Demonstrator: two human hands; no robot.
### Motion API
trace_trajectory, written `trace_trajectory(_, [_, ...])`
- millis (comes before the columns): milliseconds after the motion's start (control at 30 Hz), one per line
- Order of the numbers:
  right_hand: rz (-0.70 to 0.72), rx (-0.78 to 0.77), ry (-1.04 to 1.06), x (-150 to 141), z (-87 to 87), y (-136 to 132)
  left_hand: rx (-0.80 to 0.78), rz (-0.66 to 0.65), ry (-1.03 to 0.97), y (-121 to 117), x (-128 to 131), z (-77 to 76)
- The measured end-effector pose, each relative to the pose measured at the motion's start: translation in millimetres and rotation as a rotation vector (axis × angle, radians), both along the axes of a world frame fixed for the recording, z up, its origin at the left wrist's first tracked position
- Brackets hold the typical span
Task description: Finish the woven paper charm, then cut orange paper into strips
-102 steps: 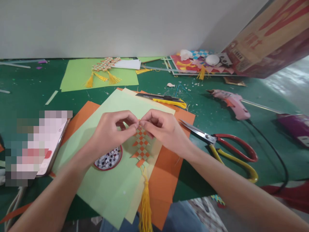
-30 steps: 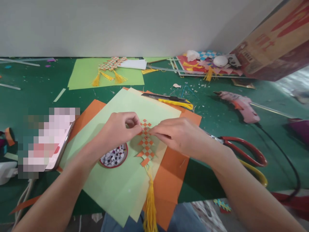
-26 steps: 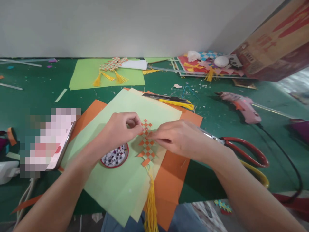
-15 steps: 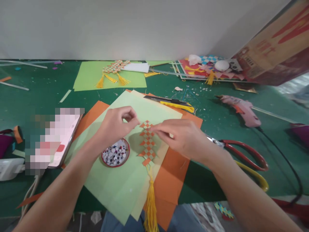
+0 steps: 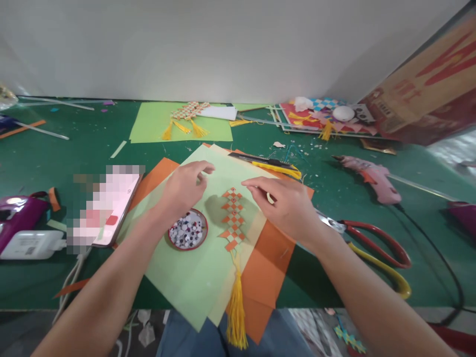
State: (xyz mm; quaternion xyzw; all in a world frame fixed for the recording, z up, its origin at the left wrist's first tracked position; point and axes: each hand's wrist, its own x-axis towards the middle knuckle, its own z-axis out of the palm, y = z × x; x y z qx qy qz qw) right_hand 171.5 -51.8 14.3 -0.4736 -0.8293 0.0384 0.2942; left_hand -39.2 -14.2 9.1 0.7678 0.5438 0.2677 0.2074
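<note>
Woven paper strip [image 5: 233, 218]: lying flat on the pale green paper [image 5: 178, 285], between the two hands and to the right of the round dish [image 5: 207, 233]; likely very light and springy, easy to crease or crush; best taken lightly by the flat edges of the middle checks, clear of the pointed side tips.
Eyes on the strip [image 5: 233, 200]: small, set in line near the far end; perhaps easy to knock loose; better not pressed or rubbed.
Yellow tassel [image 5: 237, 307]: joined to the near end by thin cord, trailing past the table edge; soft and limp, apt to tangle or snag; not a good place to pull.
Left hand [image 5: 182, 189]: raised beside the dish, thumb and forefinger parted; no visible load.
Right hand [image 5: 289, 199]: raised beyond the strip's right side, well apart from the left hand; fingertips drawn close, too small to tell whether touching or pinching something tiny.
Round dish: shallow, full of loose plastic eyes [image 5: 187, 232]; probably easy to tip; best held by the rim.
</note>
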Motion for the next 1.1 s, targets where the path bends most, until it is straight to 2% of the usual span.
trace_trajectory(167, [0.101, -0.006, 0.007, -7.4, -7.6, -2.5, 0.031, 0.126, 0.038, -1.6, 0.3, 2.4])
trace_trajectory(300, [0.235, 0.040, 0.007, -18.0, -11.1, -6.9, 0.135, 0.182, -0.051, -1.3, -0.6, -0.3])
trace_trajectory(433, [0.348, -0.020, -0.112, -34.0, -7.3, -13.3, 0.164, 0.178, -0.096, 0.2, -2.9, -4.3])
trace_trajectory(567, [0.429, -0.129, -0.315, -55.2, -0.9, -15.9, 0.169, 0.182, -0.112, -0.8, -4.1, -2.9])
trace_trajectory(667, [0.448, -0.197, -0.444, -69.0, 3.5, -14.0, 0.167, 0.186, -0.096, -2.4, -3.8, -0.5])
trace_trajectory(767, [0.464, -0.226, -0.482, -74.4, 6.2, -11.1, 0.182, 0.176, -0.058, -3.2, -3.4, -0.6])
trace_trajectory(1000, [0.440, -0.273, -0.268, -68.2, 4.5, -7.6, 0.227, 0.164, -0.018, -2.8, -2.8, -5.5])
trace_trajectory(1100, [0.420, -0.251, -0.252, -71.6, 4.4, -6.3, 0.243, 0.180, -0.039, -2.0, -3.0, -7.1])
